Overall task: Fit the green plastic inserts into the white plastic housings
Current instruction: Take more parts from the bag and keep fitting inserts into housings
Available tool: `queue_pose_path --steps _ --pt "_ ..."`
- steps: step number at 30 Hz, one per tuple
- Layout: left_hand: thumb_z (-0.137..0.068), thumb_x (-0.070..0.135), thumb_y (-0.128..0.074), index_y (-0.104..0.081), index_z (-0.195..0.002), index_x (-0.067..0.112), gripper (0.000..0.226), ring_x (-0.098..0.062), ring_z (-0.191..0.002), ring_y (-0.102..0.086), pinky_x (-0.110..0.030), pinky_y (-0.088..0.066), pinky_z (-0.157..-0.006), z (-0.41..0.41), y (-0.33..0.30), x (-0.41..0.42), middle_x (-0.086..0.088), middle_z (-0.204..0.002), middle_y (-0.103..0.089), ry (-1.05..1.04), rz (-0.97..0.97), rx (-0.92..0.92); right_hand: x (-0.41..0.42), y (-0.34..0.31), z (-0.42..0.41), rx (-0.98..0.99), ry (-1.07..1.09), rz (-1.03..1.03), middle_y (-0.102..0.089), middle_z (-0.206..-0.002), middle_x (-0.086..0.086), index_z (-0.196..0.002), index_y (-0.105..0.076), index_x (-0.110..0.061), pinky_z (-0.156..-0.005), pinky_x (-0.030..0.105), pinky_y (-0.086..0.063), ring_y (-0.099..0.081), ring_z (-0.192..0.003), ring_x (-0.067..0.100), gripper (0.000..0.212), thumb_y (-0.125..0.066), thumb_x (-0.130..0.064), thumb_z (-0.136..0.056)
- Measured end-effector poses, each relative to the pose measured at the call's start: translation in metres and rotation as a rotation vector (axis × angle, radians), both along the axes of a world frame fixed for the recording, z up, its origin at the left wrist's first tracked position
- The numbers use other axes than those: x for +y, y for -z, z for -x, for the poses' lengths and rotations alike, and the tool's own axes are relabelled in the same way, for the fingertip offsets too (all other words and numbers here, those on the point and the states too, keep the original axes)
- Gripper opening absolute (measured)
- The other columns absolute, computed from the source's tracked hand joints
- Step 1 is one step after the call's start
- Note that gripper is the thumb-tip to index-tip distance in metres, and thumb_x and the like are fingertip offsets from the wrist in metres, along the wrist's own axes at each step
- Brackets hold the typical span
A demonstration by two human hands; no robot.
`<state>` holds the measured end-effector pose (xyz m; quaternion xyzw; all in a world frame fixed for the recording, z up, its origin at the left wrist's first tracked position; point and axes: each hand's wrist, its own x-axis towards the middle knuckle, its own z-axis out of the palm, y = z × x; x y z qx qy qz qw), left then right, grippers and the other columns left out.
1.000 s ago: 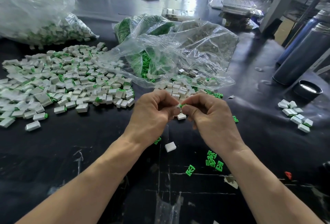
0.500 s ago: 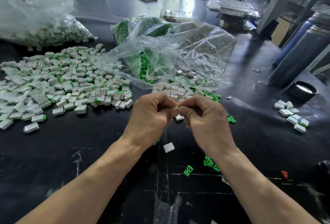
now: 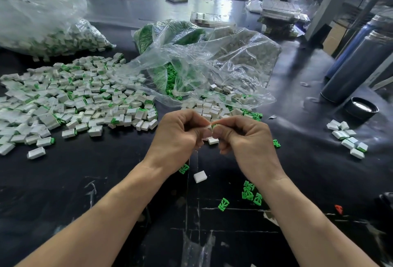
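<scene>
My left hand (image 3: 178,137) and my right hand (image 3: 244,141) meet above the middle of the black table. Between their fingertips they pinch a small white housing (image 3: 209,127) with a green insert (image 3: 213,126) at its right end; most of both parts is hidden by the fingers. Loose green inserts (image 3: 249,192) lie below my right wrist, and one white housing (image 3: 200,176) lies between my forearms. A clear bag (image 3: 212,68) behind my hands spills more green inserts and white housings.
A wide heap of white housings with green inserts (image 3: 70,100) covers the left of the table. A full clear bag (image 3: 42,24) sits at the far left. A small group of housings (image 3: 346,137), a black cap (image 3: 361,108) and dark cylinders (image 3: 359,66) stand at the right.
Both hands have stayed together at the same spot, with only small finger movements on the pinched parts. The camera view has shifted slightly.
</scene>
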<state>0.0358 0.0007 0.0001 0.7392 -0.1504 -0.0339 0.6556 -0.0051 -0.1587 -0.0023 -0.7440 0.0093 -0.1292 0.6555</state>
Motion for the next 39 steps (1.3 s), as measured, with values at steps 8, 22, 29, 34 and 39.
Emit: queue_pose_path --steps 8,22,29,34,39 --pt "-0.089 0.005 -0.075 -0.071 -0.086 0.016 0.012 -0.009 -0.073 -0.065 -0.019 -0.053 -0.075 0.005 -0.004 -0.007 0.002 -0.079 -0.072 0.058 0.166 0.092 0.008 0.001 -0.004 0.225 -0.086 -0.244 -0.068 -0.070 0.012 -0.078 -0.074 -0.022 -0.035 0.024 -0.035 -0.051 -0.044 0.021 0.063 -0.041 -0.073 -0.094" --pt "-0.092 -0.003 -0.066 -0.066 -0.097 -0.002 0.005 -0.019 -0.067 -0.061 -0.038 -0.053 -0.075 0.015 0.000 -0.021 -0.010 -0.075 -0.065 0.143 0.293 0.274 0.028 -0.002 -0.003 0.340 0.102 -0.224 -0.041 -0.042 -0.009 -0.044 -0.063 -0.033 -0.034 0.017 -0.024 -0.034 -0.032 0.005 0.074 -0.028 -0.041 -0.109" --pt "-0.092 -0.001 -0.068 -0.068 -0.094 0.000 0.002 -0.017 -0.063 -0.064 -0.030 -0.056 -0.063 0.016 0.001 -0.022 -0.012 -0.077 -0.068 0.149 0.318 0.311 0.030 0.005 -0.005 0.278 0.152 -0.182 -0.055 -0.048 -0.010 -0.056 -0.071 -0.039 -0.039 0.019 -0.035 -0.049 -0.041 0.006 0.061 -0.031 -0.041 -0.102" --pt "-0.093 0.000 -0.069 -0.067 -0.097 -0.005 0.007 -0.020 -0.065 -0.066 -0.030 -0.057 -0.061 0.016 0.002 -0.022 -0.016 -0.081 -0.069 0.148 0.324 0.305 0.029 0.010 -0.006 0.271 0.171 -0.165 -0.062 -0.053 -0.010 -0.072 -0.078 -0.040 -0.041 0.018 -0.038 -0.056 -0.046 0.003 0.046 -0.034 -0.047 -0.083" --pt "-0.092 0.002 -0.070 -0.068 -0.097 -0.004 0.007 -0.021 -0.066 -0.066 -0.033 -0.058 -0.065 0.015 0.004 -0.022 -0.015 -0.080 -0.070 0.136 0.302 0.280 0.028 0.014 -0.008 0.273 0.159 -0.165 -0.063 -0.059 0.003 -0.087 -0.082 -0.035 -0.042 0.023 -0.036 -0.054 -0.050 0.018 0.051 -0.033 -0.048 -0.083"
